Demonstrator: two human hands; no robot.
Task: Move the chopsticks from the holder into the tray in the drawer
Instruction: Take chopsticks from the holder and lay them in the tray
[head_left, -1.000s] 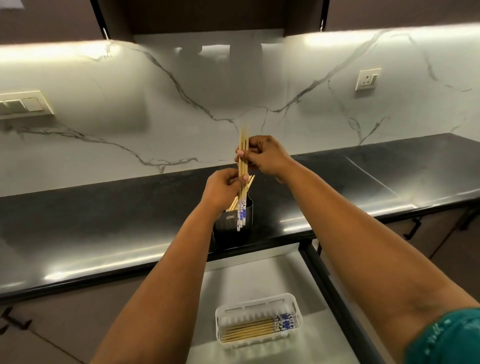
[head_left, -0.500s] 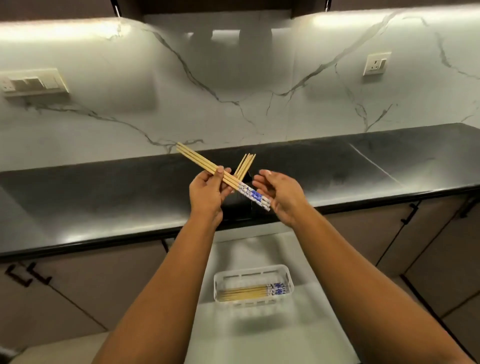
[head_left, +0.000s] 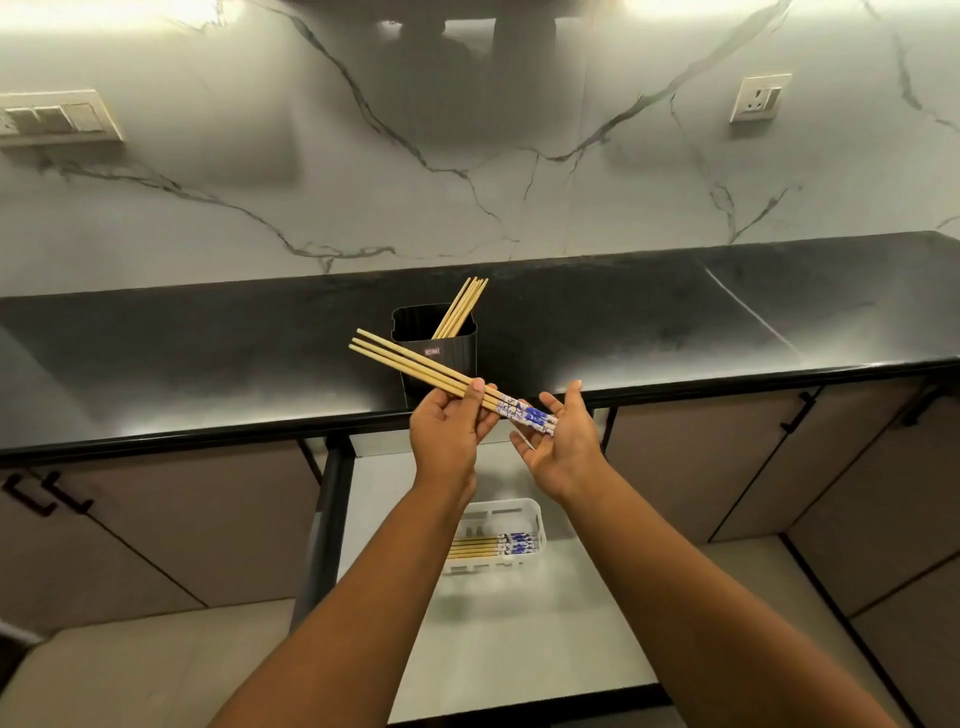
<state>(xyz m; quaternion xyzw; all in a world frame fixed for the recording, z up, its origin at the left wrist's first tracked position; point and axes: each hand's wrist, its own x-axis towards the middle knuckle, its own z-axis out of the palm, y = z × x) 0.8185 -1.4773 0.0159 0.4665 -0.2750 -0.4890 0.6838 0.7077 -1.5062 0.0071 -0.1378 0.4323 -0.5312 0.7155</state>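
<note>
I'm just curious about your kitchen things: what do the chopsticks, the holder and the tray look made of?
Chopsticks: probably bamboo or wood, pale tan and matte, with blue-and-white patterned ends.
Holder: likely black plastic, faintly ribbed with a dull sheen; metal is possible.
Tray: white plastic by its slotted walls.

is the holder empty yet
Not empty. A few chopsticks lean in the black holder on the counter, sticking out above its rim, apart from the bunch in the hands.

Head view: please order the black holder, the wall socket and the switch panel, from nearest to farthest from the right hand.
1. Black holder, on the counter ahead of the right hand.
2. Wall socket, upper right.
3. Switch panel, far upper left.
</note>
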